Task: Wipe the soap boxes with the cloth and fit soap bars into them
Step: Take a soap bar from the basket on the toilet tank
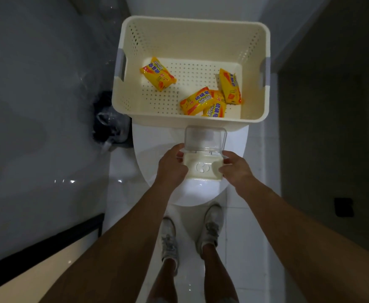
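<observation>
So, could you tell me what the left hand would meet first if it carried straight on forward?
Likely the near wall of the cream basket, just beyond the soap box the left hand holds; depth is unclear, and the open lid lies beside that line.

Soap box (203, 169) — lid open, soap inside

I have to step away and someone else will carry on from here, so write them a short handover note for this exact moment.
Left hand and right hand each grip one end of the soap box, held over the closed toilet lid.
Its clear lid is flipped open; a pale soap bar already sits inside.
Four wrapped soap packets lie in the cream basket behind.
No cloth or other boxes are in view.
Left: close this box, then wipe and fill any others.
</observation>
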Tool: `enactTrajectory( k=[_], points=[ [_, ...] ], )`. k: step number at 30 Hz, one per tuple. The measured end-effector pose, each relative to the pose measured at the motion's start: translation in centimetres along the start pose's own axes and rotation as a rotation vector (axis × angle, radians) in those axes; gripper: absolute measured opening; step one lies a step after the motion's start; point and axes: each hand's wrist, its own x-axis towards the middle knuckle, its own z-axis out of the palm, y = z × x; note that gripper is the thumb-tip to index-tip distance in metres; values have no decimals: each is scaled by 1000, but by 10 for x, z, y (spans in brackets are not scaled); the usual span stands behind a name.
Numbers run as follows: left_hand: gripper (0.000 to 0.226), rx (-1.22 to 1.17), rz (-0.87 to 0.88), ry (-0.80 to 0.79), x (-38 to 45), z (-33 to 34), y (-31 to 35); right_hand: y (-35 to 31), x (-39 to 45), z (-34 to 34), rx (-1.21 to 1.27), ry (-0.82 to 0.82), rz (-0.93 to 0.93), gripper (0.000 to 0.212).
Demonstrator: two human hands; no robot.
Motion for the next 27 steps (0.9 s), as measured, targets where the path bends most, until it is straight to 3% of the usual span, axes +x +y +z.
enactTrajectory(
  k=[9,18,24,27],
  points=[
    [66,-23,-10,27,-7,-18,5,1,-12,-23,152,7,-15,51],
    [44,49,210,269,-41,-68,46,-48,-33,-96,196,381,-121,30],
    [33,45,399,314,-15,-85,111,-106,-42,-117,129,585,-373,20],
    [33,95,410,273,13,-88,137,-135,-36,-106,18,546,-487,14]
  ],
)
